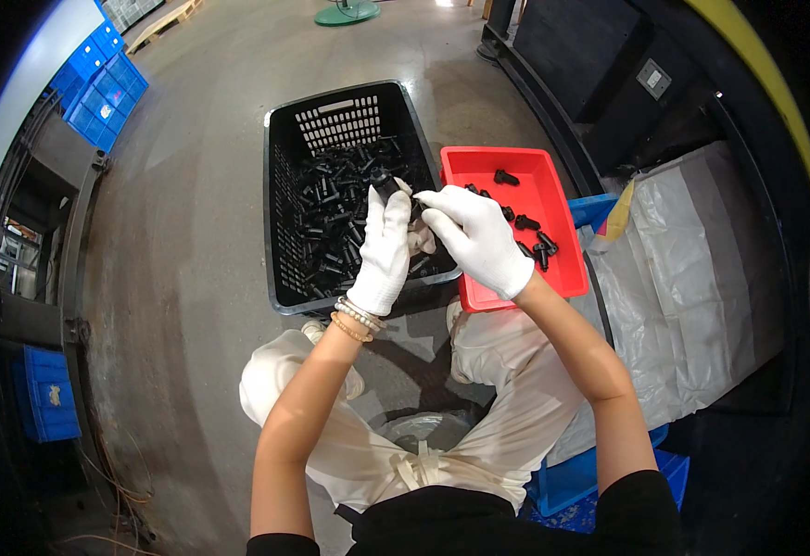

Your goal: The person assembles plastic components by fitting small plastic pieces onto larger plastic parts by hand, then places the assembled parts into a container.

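My left hand (385, 246), in a white glove, is closed around a short black cylindrical part (385, 185), held above the near half of a black mesh-sided crate (272, 213). Close to its right, my right hand (479, 239), also gloved, has its thumb and forefinger drawn together beside the left fingers. Whatever it pinches is too small or hidden to name. Many loose black parts (331, 218) of similar look lie in the crate. A red tray (544, 176) adjoins the crate on the right, with several black parts (527, 222) scattered in it.
Grey plastic sheeting (692, 278) covers something at the right, beside a dark machine frame (553, 93). Blue bins (107, 102) are stacked at far left, and another blue bin (48, 394) sits lower left. My knees flank the crate's near side.
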Action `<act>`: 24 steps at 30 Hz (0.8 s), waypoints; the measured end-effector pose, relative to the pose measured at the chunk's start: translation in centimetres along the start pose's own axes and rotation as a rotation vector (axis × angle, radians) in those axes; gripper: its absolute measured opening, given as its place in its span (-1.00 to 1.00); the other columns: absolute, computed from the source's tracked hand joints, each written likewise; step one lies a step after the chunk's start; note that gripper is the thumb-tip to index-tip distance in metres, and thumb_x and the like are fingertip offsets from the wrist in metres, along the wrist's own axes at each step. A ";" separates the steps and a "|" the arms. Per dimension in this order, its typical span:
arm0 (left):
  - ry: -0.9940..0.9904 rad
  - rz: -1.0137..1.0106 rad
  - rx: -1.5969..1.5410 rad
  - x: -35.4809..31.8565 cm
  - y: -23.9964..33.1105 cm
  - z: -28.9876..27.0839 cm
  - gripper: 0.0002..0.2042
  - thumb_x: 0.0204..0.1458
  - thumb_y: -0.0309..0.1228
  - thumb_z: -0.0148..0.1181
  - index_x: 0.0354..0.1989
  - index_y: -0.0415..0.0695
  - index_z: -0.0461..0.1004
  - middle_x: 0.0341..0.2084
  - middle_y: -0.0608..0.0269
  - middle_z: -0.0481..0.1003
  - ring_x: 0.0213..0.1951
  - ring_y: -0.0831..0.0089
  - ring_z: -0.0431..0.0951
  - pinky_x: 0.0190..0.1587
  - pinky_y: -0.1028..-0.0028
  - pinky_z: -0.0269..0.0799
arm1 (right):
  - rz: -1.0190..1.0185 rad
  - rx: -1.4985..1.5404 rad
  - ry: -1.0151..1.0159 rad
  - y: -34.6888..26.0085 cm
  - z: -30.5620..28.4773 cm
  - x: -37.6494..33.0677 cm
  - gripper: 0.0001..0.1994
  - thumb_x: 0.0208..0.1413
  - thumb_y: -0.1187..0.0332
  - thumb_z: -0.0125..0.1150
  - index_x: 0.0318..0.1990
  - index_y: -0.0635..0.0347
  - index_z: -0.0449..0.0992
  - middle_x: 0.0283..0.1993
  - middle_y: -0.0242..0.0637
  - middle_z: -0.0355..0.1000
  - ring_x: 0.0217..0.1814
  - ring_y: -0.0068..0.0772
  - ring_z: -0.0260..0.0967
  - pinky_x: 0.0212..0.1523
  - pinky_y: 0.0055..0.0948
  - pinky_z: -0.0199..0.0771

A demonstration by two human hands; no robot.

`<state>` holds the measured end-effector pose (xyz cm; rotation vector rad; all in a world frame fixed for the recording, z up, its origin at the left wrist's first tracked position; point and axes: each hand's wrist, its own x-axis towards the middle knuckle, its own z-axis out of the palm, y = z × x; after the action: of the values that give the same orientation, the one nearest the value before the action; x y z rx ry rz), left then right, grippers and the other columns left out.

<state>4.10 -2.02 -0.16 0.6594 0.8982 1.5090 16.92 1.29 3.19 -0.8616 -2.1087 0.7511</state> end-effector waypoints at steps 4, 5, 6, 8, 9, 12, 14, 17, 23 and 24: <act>-0.120 0.027 -0.131 0.9 -0.4 -0.6 -0.72 0.19 -0.10 -0.16 -0.17 -0.06 0.18 -0.60 0.39 0.18 -0.66 0.61 0.17 -0.55 0.55 0.27 | 0.113 0.137 0.007 2.0 0.0 0.4 -0.76 0.09 0.33 0.01 -0.16 0.26 0.50 -0.31 -0.13 0.46 -0.26 -0.23 0.45 -0.22 -0.43 0.41; -0.124 0.025 -0.134 1.0 -0.3 -0.5 -0.72 0.19 -0.10 -0.16 -0.17 -0.06 0.18 -0.60 0.39 0.18 -0.66 0.61 0.17 -0.55 0.55 0.27 | 0.120 0.139 0.038 3.1 -0.2 0.6 -0.74 0.09 0.30 0.01 -0.16 0.25 0.50 -0.27 -0.11 0.48 -0.22 -0.21 0.45 -0.18 -0.42 0.41; -0.045 -0.040 -0.227 1.0 -0.1 -0.6 -0.73 0.20 -0.09 -0.18 -0.20 -0.03 0.20 -0.60 0.41 0.14 -0.64 0.62 0.13 -0.54 0.55 0.22 | 0.262 0.117 0.007 4.0 -0.6 0.9 -0.71 0.07 0.27 0.01 -0.17 0.26 0.51 -0.21 -0.09 0.48 -0.16 -0.18 0.45 -0.12 -0.38 0.39; 0.139 -0.165 -0.376 1.4 0.2 -1.1 -0.71 0.18 -0.02 -0.16 -0.29 0.01 0.23 -0.61 0.44 0.08 -0.64 0.62 0.07 -0.52 0.56 0.13 | 0.293 -0.030 0.082 6.6 -1.8 1.5 -0.70 0.02 0.24 0.04 -0.18 0.25 0.51 -0.19 -0.07 0.48 -0.12 -0.16 0.44 -0.08 -0.35 0.38; 0.189 -0.221 -0.478 1.7 0.4 -1.2 -0.64 0.16 0.04 -0.18 -0.32 -0.04 0.23 -0.62 0.43 0.09 -0.64 0.62 0.08 -0.54 0.58 0.11 | 0.294 -0.160 0.137 9.1 -2.7 1.3 -0.69 0.00 0.24 0.05 -0.18 0.24 0.52 -0.18 -0.05 0.47 -0.11 -0.14 0.43 -0.06 -0.34 0.37; 0.274 -0.297 -0.546 2.7 -0.2 -3.7 -0.48 0.16 0.12 -0.31 -0.22 -0.17 0.24 -0.61 0.40 0.13 -0.64 0.63 0.12 -0.54 0.60 0.14 | 0.649 -0.459 0.099 17.2 -5.1 -0.4 -0.72 -0.04 0.29 0.03 -0.21 0.20 0.54 -0.17 -0.01 0.46 -0.08 -0.08 0.43 -0.06 -0.26 0.39; 0.257 -0.307 -0.509 2.6 -0.1 -2.8 -0.46 0.16 0.12 -0.33 -0.10 -0.20 0.21 -0.60 0.39 0.15 -0.64 0.63 0.12 -0.53 0.60 0.16 | 0.902 -0.661 -0.014 22.7 -7.0 -3.6 -0.74 -0.08 0.33 0.02 -0.25 0.18 0.56 -0.17 0.00 0.45 -0.09 -0.07 0.43 -0.09 -0.23 0.42; 0.117 -0.292 -0.477 2.2 0.1 -3.3 -0.35 0.18 0.10 -0.38 0.19 -0.25 0.02 -0.52 0.32 0.28 -0.61 0.58 0.23 -0.45 0.53 0.31 | 0.960 -0.673 -0.270 24.9 -7.1 -6.3 -0.74 -0.14 0.33 0.08 -0.27 0.17 0.56 -0.18 -0.01 0.46 -0.11 -0.08 0.45 -0.13 -0.22 0.44; -0.278 -0.281 -0.559 1.3 1.0 -1.9 -0.26 0.10 0.21 -0.42 0.28 -0.16 -0.09 0.12 -0.11 0.14 0.11 0.04 0.23 0.11 0.03 0.24 | 0.805 -0.845 -0.785 22.0 -2.9 -6.3 -0.63 -0.25 0.24 0.25 -0.23 0.21 0.54 -0.22 -0.03 0.49 -0.19 -0.11 0.48 -0.18 -0.25 0.49; -0.402 -0.264 -0.599 1.3 1.1 -1.7 -0.22 0.08 0.24 -0.44 0.30 -0.15 -0.13 0.26 -0.10 -0.12 0.26 -0.02 -0.04 0.19 -0.03 0.08 | 0.765 -0.899 -0.830 21.8 -2.3 -6.3 -0.62 -0.26 0.24 0.26 -0.22 0.22 0.54 -0.20 -0.03 0.48 -0.17 -0.10 0.47 -0.17 -0.24 0.49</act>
<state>1.95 -1.07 -0.26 0.3603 0.1918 1.2539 29.34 10.25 -13.72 -2.2252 -2.9168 0.5258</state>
